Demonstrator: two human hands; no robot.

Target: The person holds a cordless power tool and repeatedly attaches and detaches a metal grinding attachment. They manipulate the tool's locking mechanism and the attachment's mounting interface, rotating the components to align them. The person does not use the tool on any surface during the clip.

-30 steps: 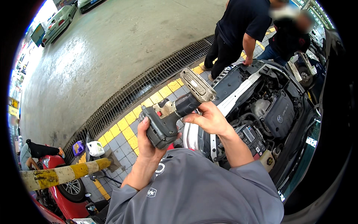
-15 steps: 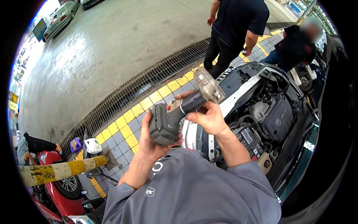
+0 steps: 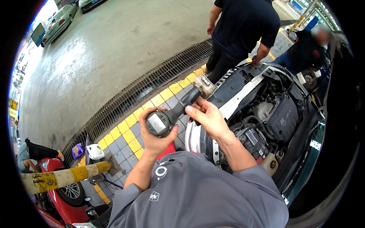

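Note:
In front of my chest I hold a cordless power tool, of the drill or impact wrench kind, with both hands. Its dark round body (image 3: pixel 158 124) shows a pale plate on its end and sits in the curled fingers of my left hand (image 3: pixel 153 141). The black handle (image 3: pixel 189 97) slants up to the right, gripped by my right hand (image 3: pixel 210 118) with the thumb along it. A grimy beige block (image 3: pixel 204 85), seemingly the battery, caps the handle's far end. The tool's front end is hidden.
To my right stands a car with its engine bay (image 3: pixel 272 119) uncovered. A floor grate (image 3: pixel 148 81) runs beyond the yellow-edged paving. At left are a striped pole (image 3: pixel 68 176), a white jug (image 3: pixel 95 151), a purple jug (image 3: pixel 78 151) and a red car (image 3: pixel 70 209). Two people are ahead right.
The tool has turned so the pale plate on its round end faces me, and the beige block has swung lower. Both hands keep hold. The standing person's hand now reaches the car's front.

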